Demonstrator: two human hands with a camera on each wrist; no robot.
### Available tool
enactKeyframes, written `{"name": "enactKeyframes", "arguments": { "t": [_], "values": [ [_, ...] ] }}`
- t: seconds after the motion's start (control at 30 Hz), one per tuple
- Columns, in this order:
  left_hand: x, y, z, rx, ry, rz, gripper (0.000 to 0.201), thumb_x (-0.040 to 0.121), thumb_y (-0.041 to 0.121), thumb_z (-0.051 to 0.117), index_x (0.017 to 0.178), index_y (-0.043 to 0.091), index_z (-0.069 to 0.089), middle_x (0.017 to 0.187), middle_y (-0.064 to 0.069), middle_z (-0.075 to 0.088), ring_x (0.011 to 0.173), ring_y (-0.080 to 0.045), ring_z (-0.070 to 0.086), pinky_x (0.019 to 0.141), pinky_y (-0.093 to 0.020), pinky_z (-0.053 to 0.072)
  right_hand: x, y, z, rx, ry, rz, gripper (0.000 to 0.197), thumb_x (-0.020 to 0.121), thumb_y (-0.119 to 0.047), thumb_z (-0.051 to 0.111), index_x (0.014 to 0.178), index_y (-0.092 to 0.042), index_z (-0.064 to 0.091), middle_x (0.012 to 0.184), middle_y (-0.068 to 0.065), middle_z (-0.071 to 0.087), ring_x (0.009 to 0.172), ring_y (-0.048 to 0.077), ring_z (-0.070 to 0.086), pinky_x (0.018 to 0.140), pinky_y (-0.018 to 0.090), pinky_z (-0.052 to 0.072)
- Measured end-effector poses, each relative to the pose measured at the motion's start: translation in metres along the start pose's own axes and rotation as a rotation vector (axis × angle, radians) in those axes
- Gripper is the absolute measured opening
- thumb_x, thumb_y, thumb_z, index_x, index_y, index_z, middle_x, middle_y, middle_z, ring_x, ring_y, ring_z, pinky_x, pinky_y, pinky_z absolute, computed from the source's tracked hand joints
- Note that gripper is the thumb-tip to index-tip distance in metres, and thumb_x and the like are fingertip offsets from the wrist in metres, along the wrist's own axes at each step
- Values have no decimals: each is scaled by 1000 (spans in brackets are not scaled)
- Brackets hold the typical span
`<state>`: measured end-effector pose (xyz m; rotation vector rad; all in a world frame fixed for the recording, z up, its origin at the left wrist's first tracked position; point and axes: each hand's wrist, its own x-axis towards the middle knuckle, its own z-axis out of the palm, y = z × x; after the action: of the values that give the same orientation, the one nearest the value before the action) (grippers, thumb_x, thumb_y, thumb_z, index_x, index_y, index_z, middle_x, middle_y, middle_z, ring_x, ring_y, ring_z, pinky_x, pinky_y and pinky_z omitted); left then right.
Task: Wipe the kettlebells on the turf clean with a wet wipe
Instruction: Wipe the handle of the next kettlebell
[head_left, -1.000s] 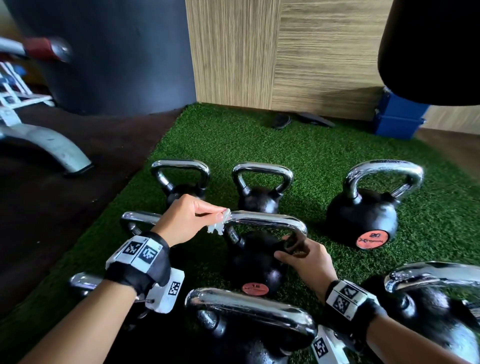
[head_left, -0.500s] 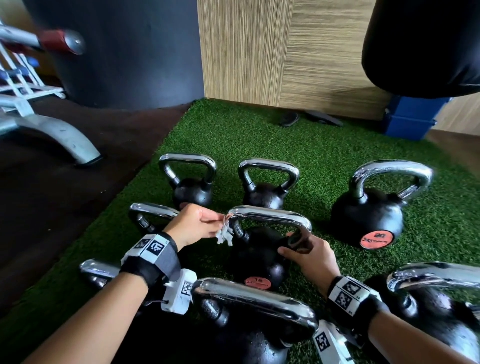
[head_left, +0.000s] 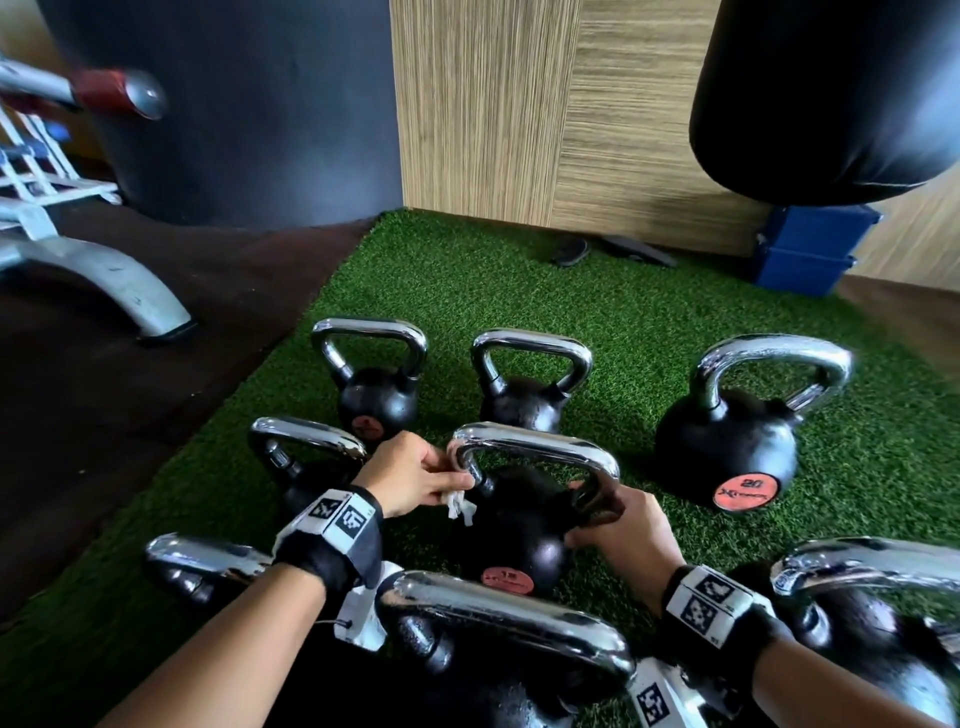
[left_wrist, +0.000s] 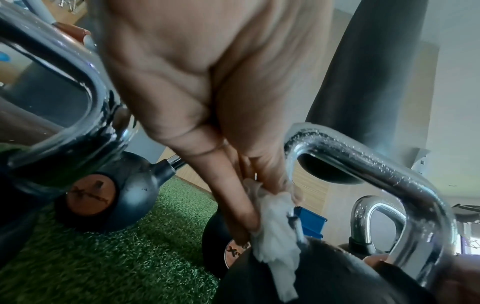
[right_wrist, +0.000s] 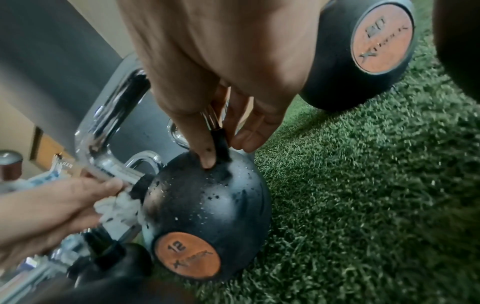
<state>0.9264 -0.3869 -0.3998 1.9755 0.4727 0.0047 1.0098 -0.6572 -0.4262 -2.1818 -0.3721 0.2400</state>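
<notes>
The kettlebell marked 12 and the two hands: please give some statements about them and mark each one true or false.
1. The left hand pinches the wet wipe at the left leg of the 12 kettlebell handle. True.
2. The right hand is off the kettlebell. False: it holds the right leg of the handle.
3. The 12 kettlebell lies on its side. False: it stands upright on the turf.
4. The 20 kettlebell stands to its right. True.
</notes>
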Motion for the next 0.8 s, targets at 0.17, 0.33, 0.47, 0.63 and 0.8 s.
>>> {"name": "enactKeyframes", "arguments": {
  "t": [0.17,0.33,0.47,0.63,0.8],
  "values": [
    [14,10,8,84,111,49,24,78,29,87,67,11,76,68,-3,75,62,-11,71,68,-31,64,-16,5,-9,-117,-5,-65,33,66,-10,79,61,-41,69,52,-19,64,48,-6,57,43,12,41],
    [35,38,25,350,148,166,40,86,36,78,54,17,65,62,-3,71,61,-17,67,60,-26,50,-31,-5,-2,-185,-99,-210,36,74,-4,70,78,-38,80,57,-23,63,63,-14,61,51,5,41],
    [50,61,37,370,99,190,31,89,23,70,60,13,65,60,5,64,56,-12,60,44,-7,38,-31,-21,7,-122,-183,-249,25,75,-17,67,90,-30,82,73,-18,71,72,-8,65,60,9,49],
    [59,61,29,131,-126,70,23,98,6,61,106,-15,67,111,-28,72,104,-35,72,85,-34,62,2,-28,9,-123,-105,-195,15,80,-18,76,78,-33,73,83,-12,72,76,8,66,71,25,53],
    [57,41,31,-62,-172,82,25,90,-9,67,115,-14,68,113,-29,71,107,-39,70,91,-43,60,21,-24,19,-79,-133,-56,49,79,-46,79,121,-27,63,105,-15,63,97,9,61,79,15,45]
  ]
}}
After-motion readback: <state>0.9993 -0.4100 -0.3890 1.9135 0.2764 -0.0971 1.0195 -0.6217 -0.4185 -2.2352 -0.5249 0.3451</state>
